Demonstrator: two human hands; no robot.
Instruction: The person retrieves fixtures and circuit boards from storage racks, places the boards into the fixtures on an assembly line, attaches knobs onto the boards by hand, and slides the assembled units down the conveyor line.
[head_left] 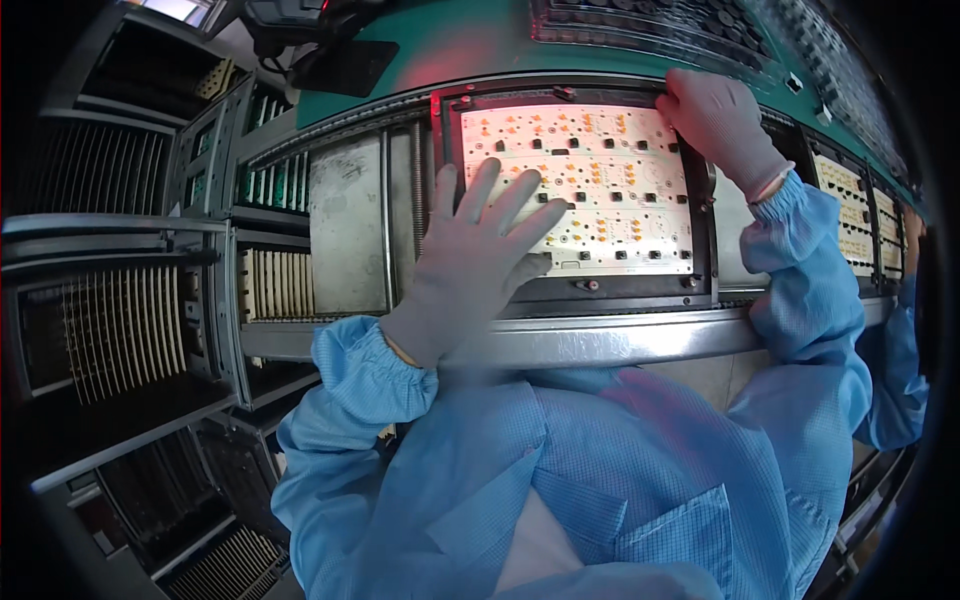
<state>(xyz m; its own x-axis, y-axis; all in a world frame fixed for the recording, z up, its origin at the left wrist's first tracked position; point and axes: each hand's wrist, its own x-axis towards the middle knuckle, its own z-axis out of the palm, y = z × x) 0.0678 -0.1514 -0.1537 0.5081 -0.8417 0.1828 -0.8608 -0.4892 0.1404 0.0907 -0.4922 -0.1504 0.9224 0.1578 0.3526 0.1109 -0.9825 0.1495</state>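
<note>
A white circuit board panel (pixel 655 232) with rows of small yellow and black parts lies in a black carrier frame (pixel 640 290) on a conveyor. My gloved left hand (pixel 470 255) is spread over the panel's left side, fingers stretched out and apart, thumb near the lower edge. It holds nothing. At the panel's upper right corner, my gloved right hand (pixel 720 120) has its fingers curled in at the frame's edge. Whatever its fingertips grip, if anything, is hidden. Reddish light falls across the frame's upper left corner.
A shiny metal rail (pixel 600 343) runs along the near side. Racks of upright boards (pixel 278 285) stand at left. Beyond the conveyor, a clear tray (pixel 650 30) holds dark round parts on a green mat (pixel 455 45). More boards (pixel 845 210) and another person's blue sleeve (pixel 892 385) show at right.
</note>
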